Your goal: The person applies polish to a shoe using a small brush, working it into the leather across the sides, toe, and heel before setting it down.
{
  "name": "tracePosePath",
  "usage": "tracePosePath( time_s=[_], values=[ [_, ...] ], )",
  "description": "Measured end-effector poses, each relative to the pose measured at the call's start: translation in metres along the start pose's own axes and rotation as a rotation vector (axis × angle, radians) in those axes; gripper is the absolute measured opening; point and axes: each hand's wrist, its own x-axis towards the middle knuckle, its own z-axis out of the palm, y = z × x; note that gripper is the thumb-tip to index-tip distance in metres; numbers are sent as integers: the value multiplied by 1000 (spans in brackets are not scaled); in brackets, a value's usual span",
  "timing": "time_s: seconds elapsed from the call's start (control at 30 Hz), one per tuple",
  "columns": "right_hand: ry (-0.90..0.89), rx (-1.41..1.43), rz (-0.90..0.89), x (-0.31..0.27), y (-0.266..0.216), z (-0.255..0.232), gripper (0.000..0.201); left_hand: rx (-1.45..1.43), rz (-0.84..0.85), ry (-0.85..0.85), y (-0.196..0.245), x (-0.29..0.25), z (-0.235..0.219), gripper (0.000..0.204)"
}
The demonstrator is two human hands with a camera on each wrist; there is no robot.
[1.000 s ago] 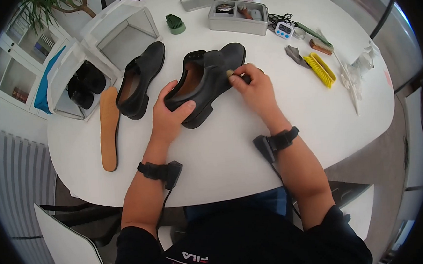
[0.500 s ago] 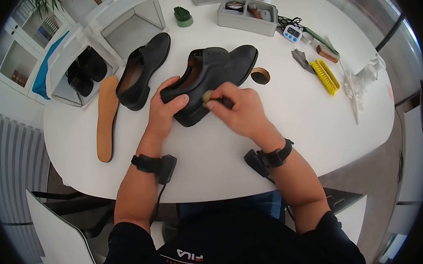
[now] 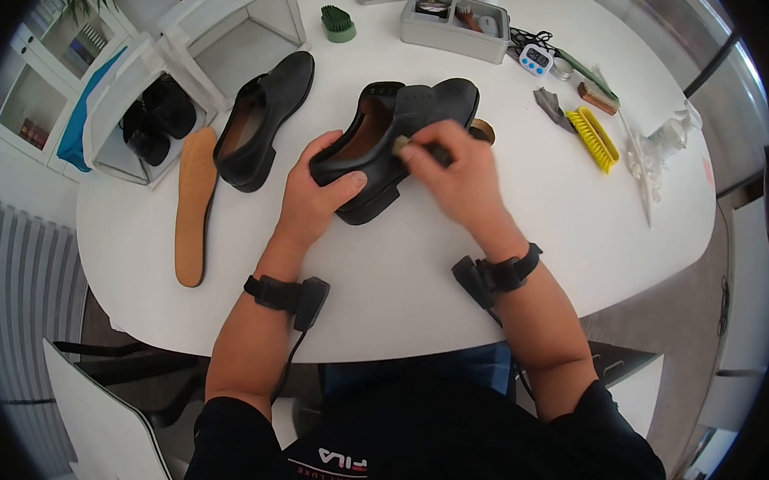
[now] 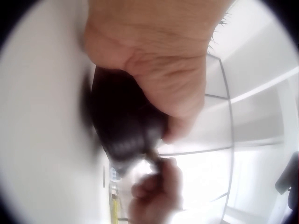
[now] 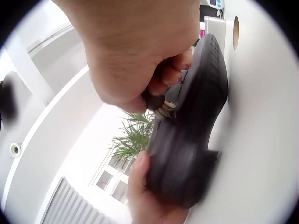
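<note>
Black shoe (image 3: 385, 174), head view: around middle of bench (image 3: 389, 319), inward from near edge, toe slanting toward far edge. Left hand (image 3: 313, 191) grips heel end; right hand (image 3: 469, 178) pinches small brush (image 3: 401, 145), bristles at shoe's side. Step in hand looks like brushing upper.

Left wrist view: blurred; left thumb lies along shoe.

Right wrist view: pale bristles beside upper, contact unclear. Next stroke likely calls for steady heel grip, light pressure.
</note>
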Motion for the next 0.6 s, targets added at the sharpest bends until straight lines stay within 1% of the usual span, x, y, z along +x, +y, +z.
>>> tracePosePath(
  time_s=[0.07, 0.1, 0.13, 0.2, 0.23, 0.27, 0.33, 0.37, 0.43, 0.47, 0.53, 0.6],
  values=[
    [242, -173, 155, 9, 15, -8, 22, -22, -1, 7, -1, -1, 0, 78],
    [253, -58, 316, 13, 12, -15, 22, 34, 22, -8, -1, -2, 1, 78],
    [253, -62, 314, 12, 12, -16, 22, 91, 47, -27, -1, -2, 3, 78],
    [251, -2, 248, 10, 9, -15, 23, 127, 41, -42, 2, -4, 8, 78],
    [231, 42, 125, 7, 4, -8, 23, 167, 28, -54, 5, -6, 10, 78],
    [188, 86, 29, 2, -2, -3, 21, 168, 25, -52, 6, -7, 12, 78],
    [-11, 83, -14, -3, -14, 2, 21, 66, 3, -78, 8, -7, 14, 77],
    [-11, 85, -12, -2, -12, 3, 21, 67, 0, -77, 8, -8, 15, 77],
    [200, -5, 90, 4, -3, 3, 20, 223, 46, -70, 9, -10, 17, 79],
    [195, -7, 88, 7, 1, -3, 20, 219, 47, -66, 10, -11, 18, 79],
    [338, -29, 294, 10, 5, -16, 20, 192, 23, -17, 14, -12, 21, 81],
    [309, -59, 284, 6, 5, -11, 20, 179, 54, 9, 9, -10, 22, 82]
  ],
)
